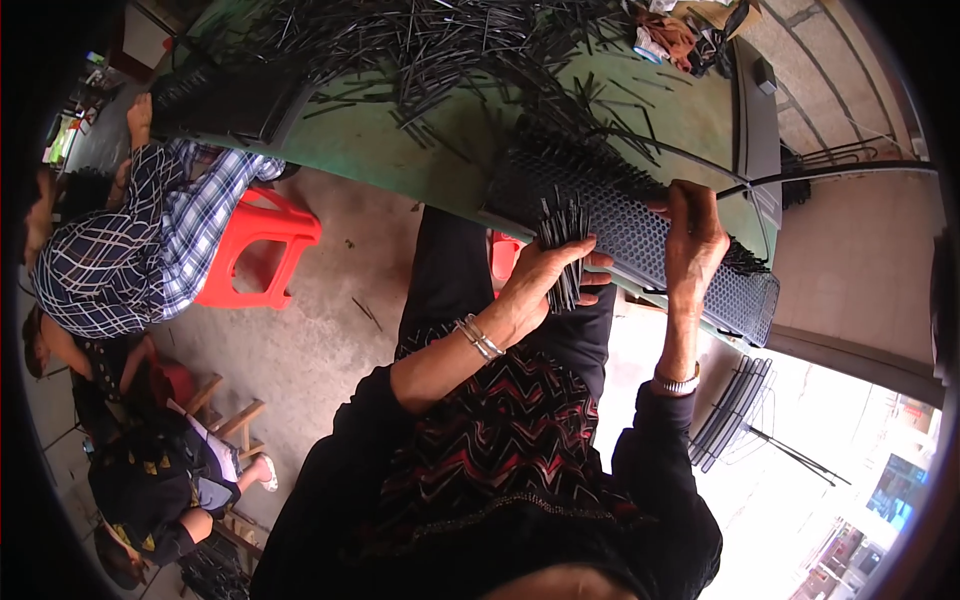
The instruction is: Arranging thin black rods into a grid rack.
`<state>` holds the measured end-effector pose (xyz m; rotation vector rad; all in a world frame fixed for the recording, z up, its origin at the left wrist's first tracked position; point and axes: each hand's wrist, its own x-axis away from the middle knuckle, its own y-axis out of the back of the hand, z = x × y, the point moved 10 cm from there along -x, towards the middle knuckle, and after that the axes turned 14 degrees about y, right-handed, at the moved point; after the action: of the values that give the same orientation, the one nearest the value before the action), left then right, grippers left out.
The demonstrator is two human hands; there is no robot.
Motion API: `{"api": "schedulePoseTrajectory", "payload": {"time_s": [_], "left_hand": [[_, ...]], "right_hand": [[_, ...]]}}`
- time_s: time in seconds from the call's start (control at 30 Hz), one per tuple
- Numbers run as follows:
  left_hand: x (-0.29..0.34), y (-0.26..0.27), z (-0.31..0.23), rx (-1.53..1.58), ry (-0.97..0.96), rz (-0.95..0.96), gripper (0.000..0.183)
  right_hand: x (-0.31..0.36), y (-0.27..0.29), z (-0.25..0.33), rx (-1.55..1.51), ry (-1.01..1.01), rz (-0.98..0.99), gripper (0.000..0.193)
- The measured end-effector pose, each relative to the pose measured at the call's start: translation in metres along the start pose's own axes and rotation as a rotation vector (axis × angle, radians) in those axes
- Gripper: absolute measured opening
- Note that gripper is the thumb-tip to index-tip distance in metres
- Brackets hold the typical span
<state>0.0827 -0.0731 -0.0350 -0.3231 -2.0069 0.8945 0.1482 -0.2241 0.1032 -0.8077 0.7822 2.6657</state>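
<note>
My left hand (548, 268) is closed around a bundle of thin black sticks (562, 222), which stand roughly upright in its grip. Just right of it lies a long black rack (632, 232) with a grid of round holes, at the near edge of the green table (375, 155). Rows of black sticks (585, 155) stick up along the rack's far side. Over the rack's right half, my right hand (697, 240) is pinched with fingertips down at the holes. Whatever those fingertips hold is too small or hidden to make out.
A large heap of loose black sticks (430, 50) covers the table's far part. Black cables (840, 172) cross at the right, by a grey metal box (757, 120). A red stool (262, 245) stands left; two people (120, 240) sit beyond it.
</note>
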Motion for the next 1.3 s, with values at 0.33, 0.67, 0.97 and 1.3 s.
{"api": "schedulePoseTrajectory", "payload": {"time_s": [0.33,0.67,0.97,1.3], "left_hand": [[0.003,0.001,0.001,0.032,-0.014,-0.004,0.019],[0.006,-0.001,-0.003,-0.029,-0.072,-0.025,0.017],[0.007,0.003,0.0,-0.017,-0.03,-0.086,0.023],[0.011,-0.001,0.0,-0.07,-0.045,-0.059,0.025]], "right_hand": [[-0.007,-0.018,-0.01,0.092,0.058,0.147,0.007],[-0.006,-0.031,-0.018,0.153,0.112,0.292,0.011],[0.004,-0.044,0.003,0.494,0.382,0.317,0.017],[0.031,-0.031,0.01,0.012,0.014,0.35,0.024]]}}
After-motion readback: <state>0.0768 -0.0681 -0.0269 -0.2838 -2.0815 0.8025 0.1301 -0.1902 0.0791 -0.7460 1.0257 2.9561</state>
